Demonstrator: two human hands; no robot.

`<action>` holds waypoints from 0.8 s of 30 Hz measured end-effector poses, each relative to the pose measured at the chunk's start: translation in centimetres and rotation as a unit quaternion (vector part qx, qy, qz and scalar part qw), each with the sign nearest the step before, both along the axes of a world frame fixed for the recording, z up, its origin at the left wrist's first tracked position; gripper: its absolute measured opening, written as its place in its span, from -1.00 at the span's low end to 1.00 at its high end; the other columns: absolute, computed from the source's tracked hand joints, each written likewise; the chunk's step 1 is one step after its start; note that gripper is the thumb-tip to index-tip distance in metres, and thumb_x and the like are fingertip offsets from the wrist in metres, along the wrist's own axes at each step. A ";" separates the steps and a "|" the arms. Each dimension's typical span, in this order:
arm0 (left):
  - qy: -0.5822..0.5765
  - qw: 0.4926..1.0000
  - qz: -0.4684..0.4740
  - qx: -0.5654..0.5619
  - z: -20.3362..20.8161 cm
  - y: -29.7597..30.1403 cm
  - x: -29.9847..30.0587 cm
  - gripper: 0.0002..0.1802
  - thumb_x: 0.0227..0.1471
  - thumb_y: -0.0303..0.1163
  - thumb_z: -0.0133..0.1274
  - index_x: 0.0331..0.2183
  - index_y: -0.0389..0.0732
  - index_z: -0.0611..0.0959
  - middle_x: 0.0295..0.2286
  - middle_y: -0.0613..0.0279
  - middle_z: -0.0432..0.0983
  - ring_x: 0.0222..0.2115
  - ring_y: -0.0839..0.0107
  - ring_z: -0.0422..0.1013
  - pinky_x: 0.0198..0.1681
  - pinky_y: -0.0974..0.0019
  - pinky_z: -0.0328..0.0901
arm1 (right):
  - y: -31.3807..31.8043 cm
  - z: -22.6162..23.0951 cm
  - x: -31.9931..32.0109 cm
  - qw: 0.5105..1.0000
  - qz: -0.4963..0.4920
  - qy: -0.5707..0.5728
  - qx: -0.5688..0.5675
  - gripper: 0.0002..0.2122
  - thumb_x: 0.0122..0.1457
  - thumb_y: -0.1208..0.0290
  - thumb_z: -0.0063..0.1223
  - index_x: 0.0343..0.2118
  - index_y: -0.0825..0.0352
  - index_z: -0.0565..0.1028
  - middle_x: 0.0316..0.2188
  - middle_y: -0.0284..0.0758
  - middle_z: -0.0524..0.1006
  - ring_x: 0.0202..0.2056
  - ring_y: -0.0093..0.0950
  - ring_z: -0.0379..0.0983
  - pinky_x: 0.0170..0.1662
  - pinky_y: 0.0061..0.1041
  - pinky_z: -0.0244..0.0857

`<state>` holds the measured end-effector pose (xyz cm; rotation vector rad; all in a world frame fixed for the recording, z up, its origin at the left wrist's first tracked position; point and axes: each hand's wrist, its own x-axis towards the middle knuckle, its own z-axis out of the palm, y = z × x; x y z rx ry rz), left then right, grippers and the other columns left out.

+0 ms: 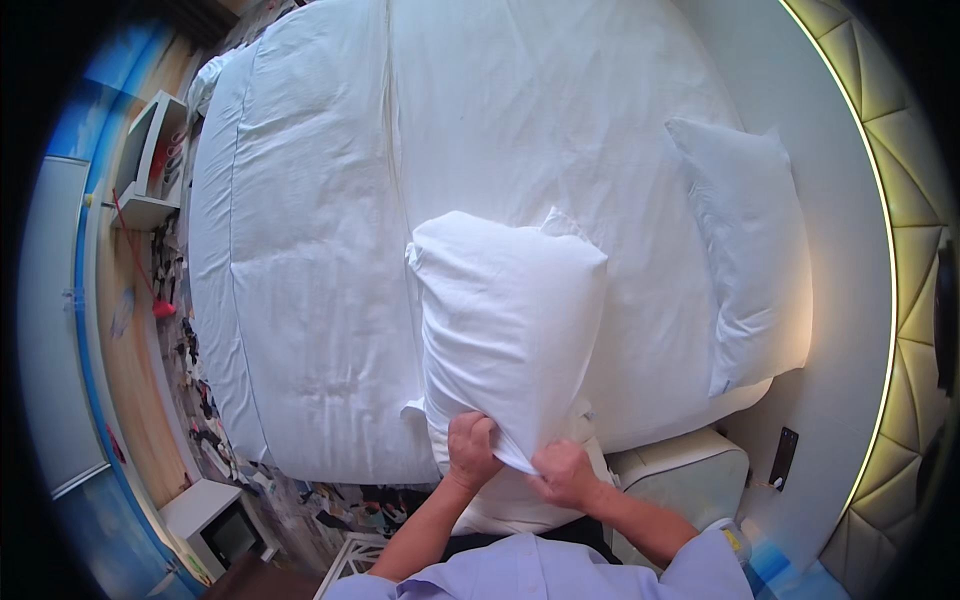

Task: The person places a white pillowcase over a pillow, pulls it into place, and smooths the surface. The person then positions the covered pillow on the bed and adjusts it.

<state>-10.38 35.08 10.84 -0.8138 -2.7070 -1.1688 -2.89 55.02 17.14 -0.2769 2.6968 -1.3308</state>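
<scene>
We see plain white on the pillow in front (515, 310), on the bedding (310, 250) and on the far pillow (750, 250), whose lower right edge takes a warm yellowish tint, while the shirt (540, 570) is pale lavender. On our right, yellow-green padded wall panels (905, 170) carry a pattern of slanting seams, bordered by a bright pale-yellow light strip (890, 250). On our left, we find tan wood-toned boarding (135, 350), a vivid blue stripe (85, 370), a red long-handled tool (162, 308) and a floor (335, 500) mottled grey, black and white.
</scene>
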 end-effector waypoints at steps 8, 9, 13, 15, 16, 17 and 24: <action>-0.052 0.960 0.254 -0.102 -5.6 -7.1 -7.0 -0.74 0.00 -0.43 0.17 -0.20 -0.23 0.65 -0.32 0.01 0.57 -0.32 -0.02 0.47 -0.22 0.01 0.36 | 3.0 -7.5 0.6 0.981 -0.108 0.026 0.156 -0.78 -0.14 0.48 0.23 -0.49 0.27 0.37 -0.56 -0.22 0.43 -0.45 -0.16 0.44 -0.38 -0.18 0.25; -0.053 0.965 0.233 -0.105 -7.0 -7.9 -7.0 -0.75 0.01 -0.42 0.17 -0.20 -0.22 0.65 -0.32 0.00 0.58 -0.31 -0.03 0.48 -0.22 0.01 0.36 | 4.1 -9.3 0.4 0.972 -0.144 0.039 0.181 -0.78 -0.14 0.50 0.23 -0.47 0.27 0.37 -0.54 -0.21 0.44 -0.43 -0.16 0.45 -0.38 -0.18 0.25; -0.110 0.973 0.169 -0.111 -11.0 -9.6 -6.6 -0.77 0.05 -0.36 0.14 -0.21 -0.19 0.67 -0.34 -0.01 0.59 -0.27 -0.07 0.48 -0.20 0.00 0.36 | 6.8 -13.5 -0.8 0.936 -0.296 -0.001 0.191 -0.76 -0.10 0.61 0.21 -0.32 0.37 0.44 -0.39 -0.08 0.48 -0.33 -0.01 0.45 -0.23 -0.13 0.35; -0.163 0.968 0.144 -0.126 -12.7 -10.4 -6.3 -0.76 0.07 -0.33 0.12 -0.21 -0.19 0.68 -0.33 -0.02 0.60 -0.26 -0.06 0.50 -0.19 0.02 0.37 | 8.3 -15.8 -1.2 0.924 -0.345 -0.032 0.161 -0.76 -0.04 0.60 0.19 -0.26 0.38 0.47 -0.35 -0.05 0.51 -0.29 0.01 0.47 -0.20 -0.14 0.37; -0.189 0.963 0.130 -0.140 -14.4 -11.3 -5.7 -0.75 0.07 -0.33 0.11 -0.20 -0.19 0.68 -0.31 -0.03 0.61 -0.26 -0.03 0.51 -0.19 0.04 0.38 | 9.2 -17.0 -1.3 0.926 -0.350 -0.061 0.131 -0.75 0.00 0.59 0.17 -0.21 0.38 0.50 -0.32 -0.03 0.53 -0.26 0.00 0.49 -0.18 -0.16 0.39; -0.214 0.958 0.114 -0.153 -15.6 -11.9 -5.3 -0.74 0.08 -0.33 0.09 -0.19 -0.19 0.68 -0.29 -0.04 0.62 -0.25 0.00 0.52 -0.18 0.06 0.38 | 9.9 -18.3 -1.2 0.925 -0.354 -0.089 0.101 -0.74 0.04 0.57 0.15 -0.15 0.37 0.52 -0.29 -0.02 0.55 -0.23 0.00 0.52 -0.17 -0.17 0.40; -0.659 0.665 0.188 0.297 -17.5 -12.3 -3.2 -0.62 0.25 -0.31 -0.07 -0.03 -0.28 0.66 -0.12 0.06 0.65 -0.14 0.23 0.55 -0.05 0.19 0.41 | 8.8 -20.2 0.7 0.659 -0.365 -0.489 -0.440 -0.62 0.33 0.42 0.02 0.16 0.46 0.46 0.12 -0.09 0.54 0.01 -0.24 0.57 0.07 -0.25 0.45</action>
